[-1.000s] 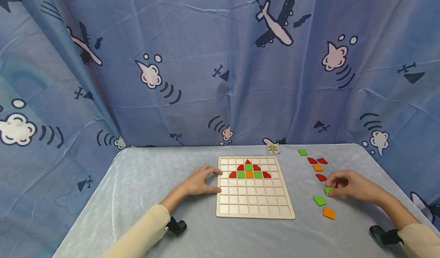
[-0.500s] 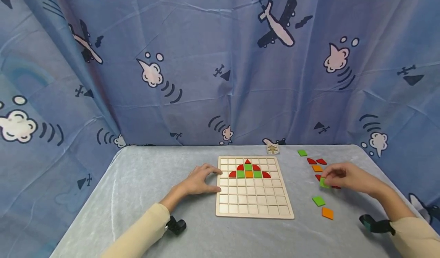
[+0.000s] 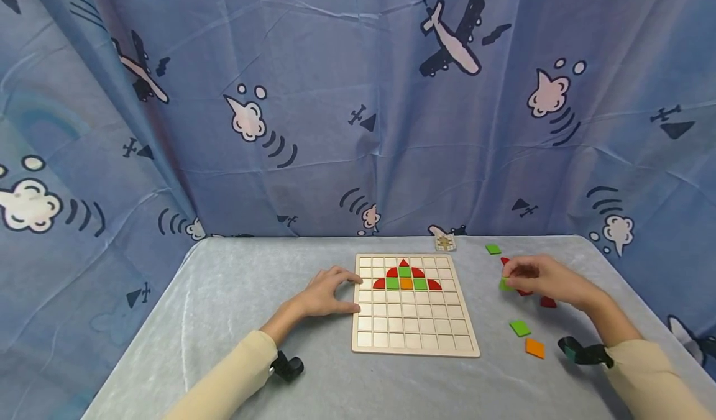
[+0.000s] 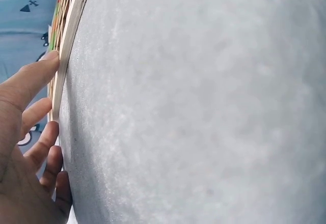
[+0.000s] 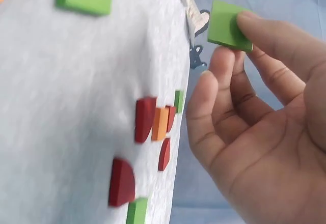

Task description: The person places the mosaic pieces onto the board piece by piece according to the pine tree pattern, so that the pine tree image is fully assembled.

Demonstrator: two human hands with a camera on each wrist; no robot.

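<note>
My right hand [image 3: 550, 278] pinches a green square tile [image 5: 224, 25] between thumb and fingers, held above the table to the right of the board. The wooden grid board [image 3: 414, 342] lies flat in the middle. On its upper rows sits a stepped shape: a red triangle [image 3: 404, 263] on top, green squares, red quarter-round tiles at the sides and one orange square [image 3: 406, 284] in the lowest row. My left hand [image 3: 324, 294] rests against the board's left edge, thumb and fingers spread apart. In the left wrist view a fingertip touches the board's rim [image 4: 71, 35].
Loose tiles lie right of the board: a green one [image 3: 520, 328], an orange one [image 3: 534, 348], a far green one [image 3: 493, 249] and several red ones, one by my right wrist [image 3: 548, 302]. My right hand partly hides others. A small patterned card [image 3: 445, 242] lies behind the board.
My right hand has lifted the green square tile and carried it leftward and away from me, over the other loose tiles. The left hand and board have stayed put.
</note>
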